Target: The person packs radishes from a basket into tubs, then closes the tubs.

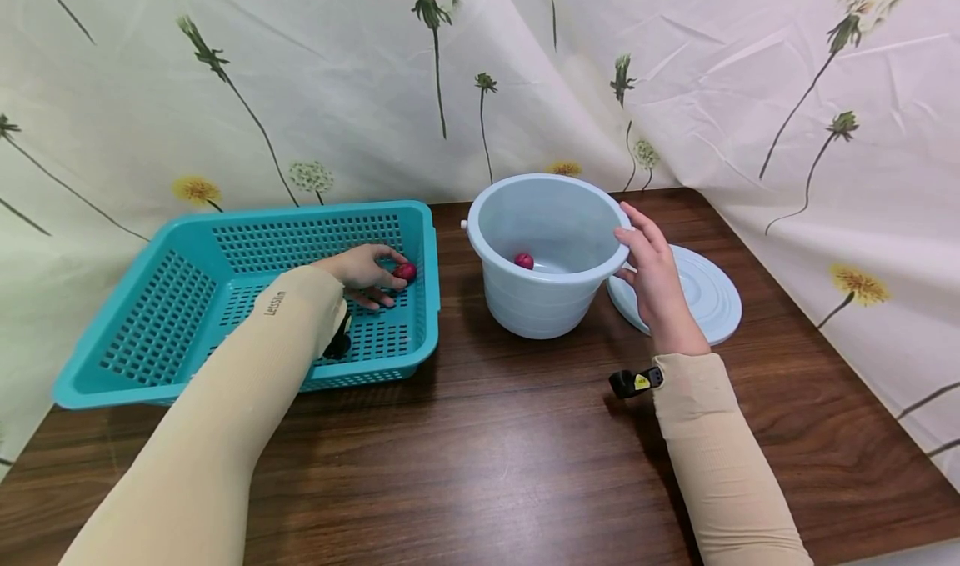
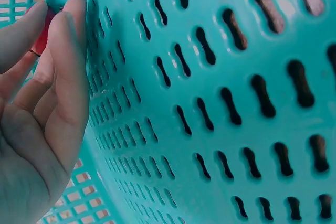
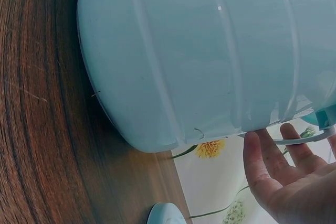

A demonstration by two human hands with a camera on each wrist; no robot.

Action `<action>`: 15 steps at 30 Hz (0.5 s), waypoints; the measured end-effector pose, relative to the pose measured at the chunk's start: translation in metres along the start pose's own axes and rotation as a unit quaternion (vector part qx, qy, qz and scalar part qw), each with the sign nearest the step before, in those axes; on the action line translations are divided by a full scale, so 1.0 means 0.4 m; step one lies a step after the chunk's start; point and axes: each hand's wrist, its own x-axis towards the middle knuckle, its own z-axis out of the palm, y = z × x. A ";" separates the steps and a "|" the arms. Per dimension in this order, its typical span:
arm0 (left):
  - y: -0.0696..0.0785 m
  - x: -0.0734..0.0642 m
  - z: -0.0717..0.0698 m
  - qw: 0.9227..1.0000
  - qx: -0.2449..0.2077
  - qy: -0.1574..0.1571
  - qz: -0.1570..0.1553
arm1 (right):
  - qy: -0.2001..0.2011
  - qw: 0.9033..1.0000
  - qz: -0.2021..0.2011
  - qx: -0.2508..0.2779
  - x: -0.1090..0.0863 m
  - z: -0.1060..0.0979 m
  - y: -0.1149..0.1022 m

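Note:
In the head view my left hand (image 1: pixel 365 272) reaches into the turquoise basket (image 1: pixel 112 383). Its thumb and fingers pinch a small, round, red fruit, perhaps a plum (image 1: pixel 406 272), near the basket's right wall. The left wrist view shows the fruit (image 2: pixel 43 38) partly hidden by those fingers. My right hand (image 1: pixel 651 270) grips the rim of a light blue bucket (image 1: pixel 536 303) on its right side, thumb against the outer wall. A second red fruit (image 1: pixel 523 261) lies on the bucket's bottom.
A round light blue lid (image 1: pixel 708 295) lies flat on the dark wooden table (image 1: pixel 487 458), behind and right of my right hand. A flower-patterned cloth (image 1: pixel 360 82) hangs along the back and right. The bucket stands just right of the basket.

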 end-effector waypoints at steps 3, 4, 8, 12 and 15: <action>-0.003 0.003 0.001 1.000 0.014 0.009 0.016 | 0.001 1.000 0.000 0.000 0.000 0.001 0.000; -0.004 0.005 0.000 0.999 0.019 0.013 0.023 | 0.001 1.000 0.000 0.000 0.000 0.001 0.000; -0.006 0.012 -0.002 0.998 0.044 0.032 0.044 | 0.003 1.000 0.001 0.001 0.001 0.000 0.000; 0.002 0.006 -0.012 0.994 0.076 0.055 0.063 | 0.002 1.000 0.001 0.002 0.001 0.000 0.001; 0.009 -0.007 -0.025 0.991 0.086 0.067 0.078 | 0.000 1.000 0.001 0.003 0.001 -0.001 0.002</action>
